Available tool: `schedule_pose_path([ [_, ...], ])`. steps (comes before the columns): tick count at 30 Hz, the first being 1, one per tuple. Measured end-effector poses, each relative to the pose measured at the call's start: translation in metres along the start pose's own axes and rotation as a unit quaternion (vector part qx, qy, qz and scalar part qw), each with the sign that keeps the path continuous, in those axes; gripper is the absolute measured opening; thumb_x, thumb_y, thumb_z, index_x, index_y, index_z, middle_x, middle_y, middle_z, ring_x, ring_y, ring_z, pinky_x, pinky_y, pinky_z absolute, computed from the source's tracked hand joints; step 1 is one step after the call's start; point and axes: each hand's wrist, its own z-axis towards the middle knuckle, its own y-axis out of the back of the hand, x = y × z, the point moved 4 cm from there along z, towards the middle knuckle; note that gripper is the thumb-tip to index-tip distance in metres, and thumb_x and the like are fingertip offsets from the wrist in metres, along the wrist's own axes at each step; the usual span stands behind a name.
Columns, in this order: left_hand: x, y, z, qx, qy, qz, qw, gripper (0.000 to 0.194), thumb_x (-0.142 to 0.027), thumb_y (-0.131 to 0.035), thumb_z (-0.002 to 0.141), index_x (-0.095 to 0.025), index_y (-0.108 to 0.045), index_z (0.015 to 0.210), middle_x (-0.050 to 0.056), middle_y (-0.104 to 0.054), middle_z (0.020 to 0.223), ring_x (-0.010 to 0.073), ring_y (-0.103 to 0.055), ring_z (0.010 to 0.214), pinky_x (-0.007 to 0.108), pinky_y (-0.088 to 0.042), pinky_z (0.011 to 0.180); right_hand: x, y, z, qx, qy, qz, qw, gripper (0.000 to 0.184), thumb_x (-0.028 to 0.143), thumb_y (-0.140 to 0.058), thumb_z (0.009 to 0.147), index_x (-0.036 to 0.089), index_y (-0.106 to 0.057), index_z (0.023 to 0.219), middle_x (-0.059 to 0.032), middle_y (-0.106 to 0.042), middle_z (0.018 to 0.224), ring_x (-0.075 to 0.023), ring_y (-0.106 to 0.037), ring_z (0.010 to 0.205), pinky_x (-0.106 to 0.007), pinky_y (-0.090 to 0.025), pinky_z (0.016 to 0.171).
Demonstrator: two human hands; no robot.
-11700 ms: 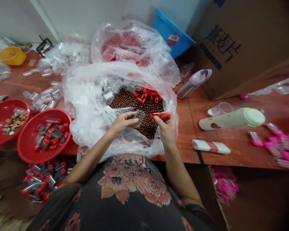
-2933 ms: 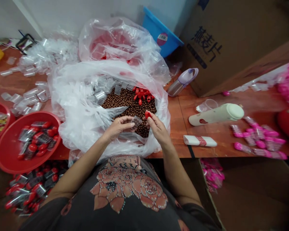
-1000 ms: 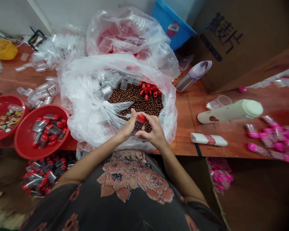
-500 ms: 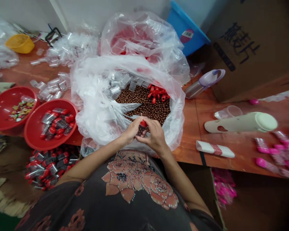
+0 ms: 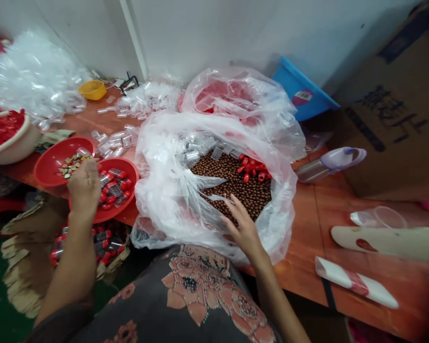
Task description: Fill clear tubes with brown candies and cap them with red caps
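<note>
My left hand [image 5: 85,186] is over the touching rims of two red bowls, its back toward me; its fingers point away and are hidden. Small colourful pieces [image 5: 71,164] lie in the farther bowl [image 5: 46,164]. The nearer bowl [image 5: 133,174] holds several clear, red-capped containers [image 5: 115,190] filled with brown balls. My right hand [image 5: 243,228] is open, fingers apart, at the near edge of a pile of small brown balls [image 5: 218,171] in a white plastic bag [image 5: 164,186]. Clear empty containers [image 5: 196,145] and red caps [image 5: 252,166] lie on the balls.
More clear containers [image 5: 114,142] lie loose left of the bag. A white bowl of red parts [image 5: 3,128] stands far left. Behind the bag are a second bag [image 5: 243,95] and a blue tub [image 5: 300,90]. A lilac-topped bottle [image 5: 334,162] and a cardboard box [image 5: 386,119] are at right.
My hands have parted; both held a red-capped container of brown balls. The left has swung left to the red bowls, while the right has opened over the balls. The view has shifted left.
</note>
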Motion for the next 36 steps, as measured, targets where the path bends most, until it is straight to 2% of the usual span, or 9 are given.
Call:
schedule_pose_path([
  [4,-0.040,-0.029,0.014,-0.050,-0.117,0.087,0.988,0.036,-0.048,-0.045,0.098,-0.020,-0.067,0.103,0.005,-0.069,0.109,0.0275,-0.058,0.115,0.046,-0.039,0.101,-0.010,0.012,0.013,-0.041,-0.029,0.007,0.999,0.032,0.033,-0.052,0.097,0.027,-0.064,0.127,-0.0111,-0.062,0.132,-0.0255,-0.059,0.125,-0.051,-0.049,0.108],
  [7,-0.098,-0.113,0.009,0.149,-0.222,0.078,0.960,0.027,-0.035,-0.047,0.097,-0.020,-0.069,0.104,0.007,-0.069,0.104,0.0233,-0.061,0.104,0.038,-0.044,0.096,-0.021,0.022,0.031,-0.058,-0.056,-0.011,0.997,0.027,0.032,-0.050,0.097,0.024,-0.067,0.117,-0.0111,-0.066,0.114,-0.0248,-0.064,0.110,-0.047,-0.054,0.098],
  [10,-0.132,-0.197,0.001,0.348,-0.261,0.175,0.883,0.028,-0.019,-0.044,0.095,-0.018,-0.070,0.104,0.013,-0.067,0.107,0.0249,-0.060,0.106,0.036,-0.048,0.089,-0.042,0.031,0.051,-0.076,-0.071,-0.059,0.993,0.027,0.029,-0.047,0.096,0.021,-0.067,0.112,-0.0116,-0.066,0.110,-0.0253,-0.064,0.104,-0.047,-0.054,0.096],
  [13,-0.136,-0.244,0.006,0.411,-0.235,0.271,0.838,0.033,-0.009,-0.042,0.090,-0.014,-0.071,0.106,0.019,-0.063,0.114,0.0310,-0.057,0.112,0.038,-0.048,0.086,-0.065,0.037,0.070,-0.095,-0.084,-0.119,0.985,0.029,0.025,-0.045,0.095,0.019,-0.068,0.113,-0.0125,-0.064,0.109,-0.0258,-0.064,0.101,-0.046,-0.053,0.095],
  [21,-0.117,-0.253,0.017,0.413,-0.233,0.306,0.826,0.033,-0.016,-0.045,0.093,-0.017,-0.071,0.114,0.017,-0.062,0.108,0.0318,-0.060,0.107,0.040,-0.047,0.087,-0.087,0.035,0.106,-0.029,-0.173,-0.201,0.964,0.029,0.030,-0.063,0.088,0.018,-0.065,0.114,-0.0141,-0.065,0.113,-0.0275,-0.067,0.093,-0.041,-0.053,0.083],
  [25,-0.130,-0.240,0.004,0.408,-0.259,0.193,0.854,0.036,-0.015,-0.046,0.092,-0.019,-0.066,0.121,0.014,-0.060,0.114,0.0274,-0.062,0.102,0.038,-0.047,0.087,-0.089,0.051,0.091,-0.127,-0.212,-0.032,0.969,0.019,0.032,-0.061,0.087,0.021,-0.064,0.103,-0.0059,-0.069,0.097,-0.0215,-0.065,0.086,-0.038,-0.053,0.083],
  [28,-0.153,-0.242,-0.024,0.467,-0.266,0.031,0.842,0.040,-0.018,-0.056,0.088,-0.020,-0.059,0.127,0.009,-0.064,0.113,0.0221,-0.063,0.100,0.032,-0.047,0.087,-0.090,0.058,0.065,-0.197,-0.262,0.197,0.924,0.045,0.044,-0.064,0.083,0.024,-0.053,0.121,0.0012,-0.066,0.088,-0.0134,-0.061,0.065,-0.027,-0.053,0.060],
  [32,-0.173,-0.278,-0.066,0.551,-0.198,-0.058,0.808,0.040,-0.023,-0.074,0.075,-0.018,-0.062,0.113,0.003,-0.069,0.088,0.0183,-0.064,0.079,0.028,-0.046,0.073,-0.076,0.056,0.030,-0.195,-0.306,0.367,0.857,0.082,0.045,-0.072,0.074,0.033,-0.034,0.145,0.0059,-0.063,0.083,-0.0088,-0.058,0.053,-0.021,-0.049,0.046],
  [36,-0.184,-0.324,-0.094,0.541,-0.229,-0.080,0.805,0.019,-0.026,-0.075,0.075,-0.017,-0.072,0.091,0.005,-0.069,0.087,0.0225,-0.064,0.087,0.033,-0.046,0.083,-0.063,0.054,0.000,-0.194,-0.338,0.395,0.832,0.086,0.039,-0.071,0.075,0.034,-0.030,0.151,0.0059,-0.062,0.081,-0.0086,-0.059,0.053,-0.021,-0.052,0.046],
])
